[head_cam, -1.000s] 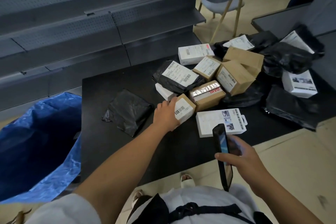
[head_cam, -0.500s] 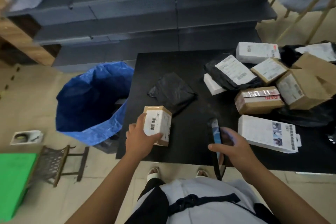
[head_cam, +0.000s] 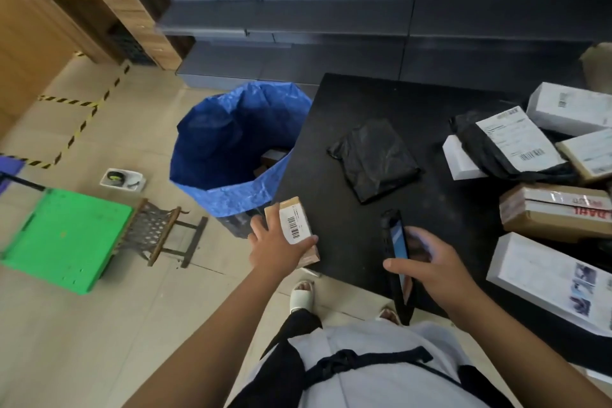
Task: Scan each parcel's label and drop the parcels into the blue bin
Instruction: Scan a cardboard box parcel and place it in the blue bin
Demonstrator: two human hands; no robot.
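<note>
My left hand (head_cam: 275, 247) grips a small brown cardboard parcel (head_cam: 294, 225) with a white barcode label facing up, held over the black table's near left corner, just short of the blue bin (head_cam: 231, 149). The bin stands on the floor against the table's left edge, with parcels inside. My right hand (head_cam: 430, 262) holds a black phone scanner (head_cam: 397, 242) upright, screen lit, to the right of the parcel. A black poly bag (head_cam: 374, 156) lies alone mid-table.
More parcels pile at the right of the black table (head_cam: 334, 116): white boxes (head_cam: 549, 278), a taped brown box (head_cam: 556, 212), a labelled black bag (head_cam: 510, 142). A green pallet (head_cam: 63, 235), a small stool (head_cam: 155, 232) and grey shelving (head_cam: 331, 10) surround the spot.
My left hand picked the small brown parcel off the pile and carried it left toward the bin. The view swung left, and the right hand kept hold of the scanner.
</note>
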